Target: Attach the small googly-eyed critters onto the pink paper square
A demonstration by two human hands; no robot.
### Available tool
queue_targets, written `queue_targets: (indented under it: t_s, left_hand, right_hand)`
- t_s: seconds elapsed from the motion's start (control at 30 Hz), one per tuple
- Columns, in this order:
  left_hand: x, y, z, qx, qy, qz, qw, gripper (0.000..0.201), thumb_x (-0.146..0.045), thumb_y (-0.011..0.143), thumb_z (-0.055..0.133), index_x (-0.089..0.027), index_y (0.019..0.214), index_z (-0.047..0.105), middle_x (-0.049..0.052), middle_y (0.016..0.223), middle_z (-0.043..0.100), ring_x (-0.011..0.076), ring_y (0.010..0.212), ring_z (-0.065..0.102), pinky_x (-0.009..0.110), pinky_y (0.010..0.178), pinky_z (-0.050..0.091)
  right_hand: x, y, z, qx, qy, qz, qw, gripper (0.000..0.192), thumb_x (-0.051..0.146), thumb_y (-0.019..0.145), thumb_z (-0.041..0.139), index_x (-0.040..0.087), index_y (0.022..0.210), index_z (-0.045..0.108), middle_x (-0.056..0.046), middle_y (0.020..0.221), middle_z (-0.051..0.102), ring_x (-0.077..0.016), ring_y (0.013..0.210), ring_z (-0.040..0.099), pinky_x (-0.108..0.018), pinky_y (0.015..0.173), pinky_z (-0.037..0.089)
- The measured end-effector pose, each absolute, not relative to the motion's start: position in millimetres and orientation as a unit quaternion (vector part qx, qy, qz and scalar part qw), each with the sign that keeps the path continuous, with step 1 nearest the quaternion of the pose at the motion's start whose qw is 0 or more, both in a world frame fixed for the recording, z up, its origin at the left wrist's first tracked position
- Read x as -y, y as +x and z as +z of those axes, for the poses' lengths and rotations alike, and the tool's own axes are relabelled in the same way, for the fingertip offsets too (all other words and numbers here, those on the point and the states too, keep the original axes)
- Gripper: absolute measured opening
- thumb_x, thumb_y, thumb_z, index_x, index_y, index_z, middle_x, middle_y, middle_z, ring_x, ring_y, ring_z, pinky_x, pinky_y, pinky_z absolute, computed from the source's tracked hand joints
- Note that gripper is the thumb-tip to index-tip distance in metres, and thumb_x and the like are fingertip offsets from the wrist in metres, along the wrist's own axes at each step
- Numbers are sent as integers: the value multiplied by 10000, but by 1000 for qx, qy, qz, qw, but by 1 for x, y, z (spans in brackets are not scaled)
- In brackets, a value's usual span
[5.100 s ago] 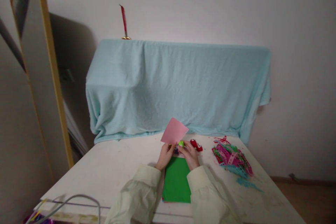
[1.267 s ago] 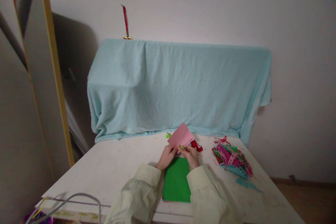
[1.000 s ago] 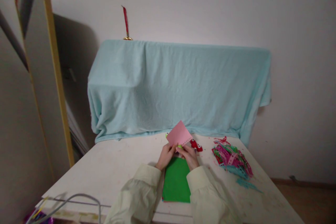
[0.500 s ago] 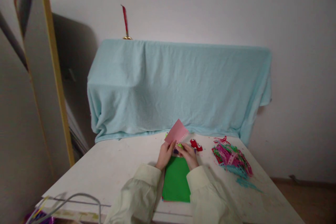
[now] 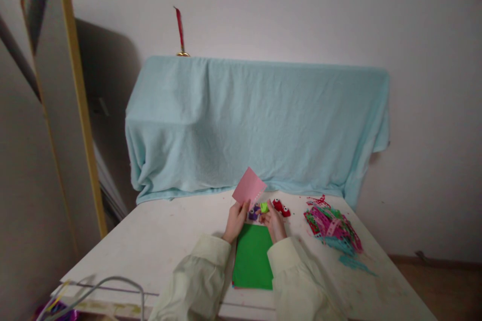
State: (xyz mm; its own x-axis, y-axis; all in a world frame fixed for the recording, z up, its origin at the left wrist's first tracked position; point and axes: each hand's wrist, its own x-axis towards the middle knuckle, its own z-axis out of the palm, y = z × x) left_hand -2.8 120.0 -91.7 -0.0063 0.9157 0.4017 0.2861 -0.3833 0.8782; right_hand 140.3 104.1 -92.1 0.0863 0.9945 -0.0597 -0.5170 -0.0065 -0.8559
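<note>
Pale blue cloth (image 5: 256, 125) drapes the big shape at the back of the white table (image 5: 158, 241), with a green sheet (image 5: 252, 258) lying flat between the person's sleeves and a heap of cut paper strips (image 5: 333, 225) off to the right. Left hand (image 5: 236, 220) pinches the pink paper (image 5: 248, 188) by its lower corner, holding it tilted up above the table. Right hand (image 5: 274, 220) grips a small green punch (image 5: 264, 207) at its fingertips, just beside a purple punch (image 5: 254, 212) and near a red one (image 5: 280, 207).

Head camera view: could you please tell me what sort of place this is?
Probably a home craft corner: a white table with coloured paper scraps, a leaning mirror, and furniture under a blue cloth.
</note>
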Motion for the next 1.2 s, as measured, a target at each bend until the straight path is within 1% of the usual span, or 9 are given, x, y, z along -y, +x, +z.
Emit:
queue_targets:
  t_s: [0.2,0.47,0.63,0.77,0.93,1.0,1.07,1.13,1.2]
  left_hand:
    - [-121,-3,-89,-475,635,531,299,538,-561,878,367,-152,557,504,-21,482,485,116,509,451,225,526,319]
    - [-121,1,-90,-465,661,521,276,501,-527,880,392,-151,570,507,-17,523,504,119,555,454,224,547,314]
    - [-120,0,-91,-450,671,521,277,471,-497,888,398,-151,586,505,-20,539,502,118,569,448,226,557,316]
    - [-121,-2,-91,-455,666,522,278,489,-511,884,398,-153,567,500,-19,516,495,121,557,448,232,564,323]
    - [-122,-2,-92,-457,660,527,279,491,-518,882,401,-154,569,508,-13,519,508,124,555,456,230,558,325]
    - [-123,-2,-93,-458,658,528,279,492,-519,880,403,-155,566,511,-12,516,509,125,554,458,230,556,325]
    - [-122,-2,-93,-458,660,526,279,490,-515,880,404,-155,566,515,-11,514,510,126,555,461,230,556,325]
    - [-122,-2,-93,-459,662,523,279,485,-508,882,405,-155,567,515,-11,517,511,127,561,465,229,558,325]
    - [-122,-2,-92,-460,663,520,279,488,-508,883,404,-156,563,511,-11,517,510,128,566,469,229,563,326]
  right_hand:
    - [-107,141,-92,303,-393,613,615,574,710,727,481,159,800,621,-71,612,634,-160,451,522,-289,469,391]
    - [-110,147,-92,297,-379,624,615,563,704,744,467,165,769,630,-88,641,641,-178,527,561,-310,526,437]
    - [-108,147,-89,276,-349,618,648,480,624,756,551,151,795,626,-98,712,664,-176,573,586,-312,564,474]
    - [-105,146,-87,270,-345,603,666,438,589,743,596,156,805,610,-94,733,666,-180,596,603,-310,549,488]
    - [-106,145,-90,273,-336,593,679,291,440,729,656,152,767,637,-76,753,668,-166,605,595,-308,569,492]
    - [-108,146,-90,278,-337,597,672,239,386,739,620,149,751,652,-73,746,667,-155,592,582,-297,556,480]
    - [-109,147,-90,283,-345,602,663,221,360,730,580,152,737,654,-73,756,668,-136,552,555,-273,503,447]
    - [-110,150,-90,289,-355,600,656,227,366,705,563,155,725,642,-65,740,660,-112,486,507,-242,425,376]
    - [-109,151,-89,298,-360,598,651,244,391,685,573,158,734,625,-28,640,616,-82,397,418,-217,365,276]
